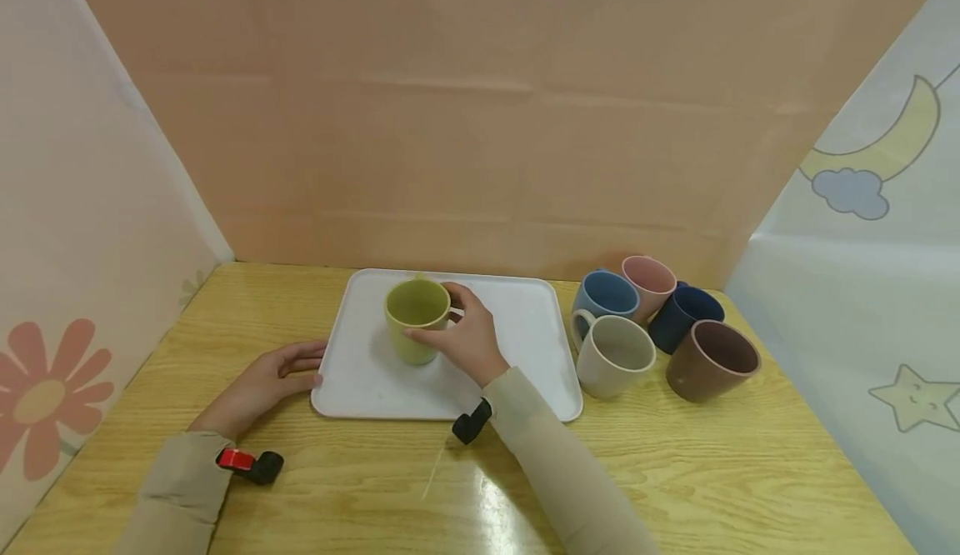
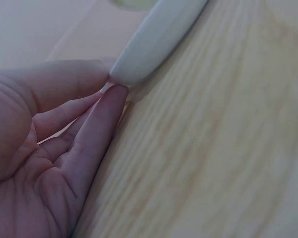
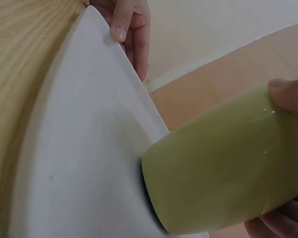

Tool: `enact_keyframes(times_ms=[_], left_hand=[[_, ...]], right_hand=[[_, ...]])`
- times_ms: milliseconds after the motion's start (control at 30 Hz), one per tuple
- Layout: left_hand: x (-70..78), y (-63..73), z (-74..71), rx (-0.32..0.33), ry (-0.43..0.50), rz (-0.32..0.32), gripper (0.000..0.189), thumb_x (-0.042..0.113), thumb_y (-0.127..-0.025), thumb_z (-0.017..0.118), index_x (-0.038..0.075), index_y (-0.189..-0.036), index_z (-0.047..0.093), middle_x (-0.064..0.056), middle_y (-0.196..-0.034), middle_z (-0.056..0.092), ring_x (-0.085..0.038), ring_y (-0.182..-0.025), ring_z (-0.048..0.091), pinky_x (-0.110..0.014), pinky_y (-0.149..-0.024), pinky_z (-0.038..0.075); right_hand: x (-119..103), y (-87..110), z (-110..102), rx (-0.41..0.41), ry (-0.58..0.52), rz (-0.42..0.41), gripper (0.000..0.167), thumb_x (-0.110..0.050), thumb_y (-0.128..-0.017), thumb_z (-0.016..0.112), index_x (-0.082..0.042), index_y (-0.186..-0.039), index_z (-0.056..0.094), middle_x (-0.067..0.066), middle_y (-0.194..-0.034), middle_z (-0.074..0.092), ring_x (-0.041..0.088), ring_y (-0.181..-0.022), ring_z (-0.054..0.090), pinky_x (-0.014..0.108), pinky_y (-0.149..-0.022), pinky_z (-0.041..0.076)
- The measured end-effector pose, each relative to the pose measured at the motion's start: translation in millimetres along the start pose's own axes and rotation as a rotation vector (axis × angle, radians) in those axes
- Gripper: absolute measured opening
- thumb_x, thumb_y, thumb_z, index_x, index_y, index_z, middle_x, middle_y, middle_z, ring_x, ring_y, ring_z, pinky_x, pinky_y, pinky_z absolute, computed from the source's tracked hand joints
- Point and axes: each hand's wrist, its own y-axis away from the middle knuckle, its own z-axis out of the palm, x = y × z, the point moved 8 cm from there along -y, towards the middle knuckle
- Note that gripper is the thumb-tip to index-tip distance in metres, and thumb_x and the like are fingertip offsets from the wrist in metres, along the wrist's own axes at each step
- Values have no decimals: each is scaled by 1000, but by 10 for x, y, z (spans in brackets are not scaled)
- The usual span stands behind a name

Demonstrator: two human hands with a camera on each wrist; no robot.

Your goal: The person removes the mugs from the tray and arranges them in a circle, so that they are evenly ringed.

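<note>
A yellow-green mug (image 1: 417,330) is upright at the white tray (image 1: 510,322), left of the tray's middle. My right hand (image 1: 468,334) grips it from the right side, thumb toward the front and fingers round the back. Close up in the right wrist view, the mug (image 3: 223,163) has its base right at the tray's surface, with a dark shadow under it. At the tray's left edge, my left hand (image 1: 273,376) pinches the rim. The left wrist view shows the thumb and fingertips meeting at the tray's rim (image 2: 149,44).
To the right of the tray stands a group of mugs: light blue (image 1: 607,292), pink (image 1: 649,284), navy (image 1: 684,317), cream (image 1: 615,357) and brown (image 1: 711,361). The cream one is close by the tray's right edge. Papered walls enclose the wooden table (image 1: 360,488) at the back and sides.
</note>
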Motion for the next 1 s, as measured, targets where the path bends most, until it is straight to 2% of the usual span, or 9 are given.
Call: enact_keyframes(times_ms=[100,333,533,767,833,1000], left_hand=[[-4,9,-3,1,7,-12,67,25,-98,70,1,-153,41,-21,-151,47,-28,-132,52,-12,-93,45],[6,20,-8,-9,29,-11,68,27,-98,70,2,-154,40,-20,-153,44,-33,-135,48,-12,-94,44],[-1,7,1,-10,34,-11,69,27,-97,71,2,-154,40,-21,-152,45,-26,-133,50,-12,-94,44],[21,-5,7,-3,12,-4,67,25,-98,70,0,-153,41,-22,-150,47,-31,-134,49,-11,-93,44],[14,-2,8,-7,7,-3,68,26,-98,70,0,-153,40,-22,-150,47,-28,-133,50,-11,-94,43],[-29,16,1,-5,-3,-12,67,26,-98,69,1,-153,40,-22,-151,45,-9,-126,53,-11,-93,43]], right_hand=[[-33,70,-81,1,-7,-20,78,-20,-67,97,-11,-135,59,3,-123,65,20,-116,60,33,-100,51],[-158,245,-349,12,-22,-83,79,-14,-65,98,-12,-134,60,2,-124,65,18,-115,59,39,-99,52],[-259,397,-620,9,-21,-109,80,-11,-65,97,-10,-135,60,5,-128,64,23,-117,59,44,-99,52],[-309,602,-950,16,7,-142,80,-5,-63,97,-7,-134,60,8,-129,63,25,-118,58,42,-98,52],[-296,675,-1036,14,17,-138,81,-3,-63,96,-6,-135,59,8,-129,62,25,-117,57,39,-98,53],[-237,868,-1254,9,37,-111,79,-2,-66,94,-4,-136,58,10,-129,61,19,-116,57,26,-93,53]])
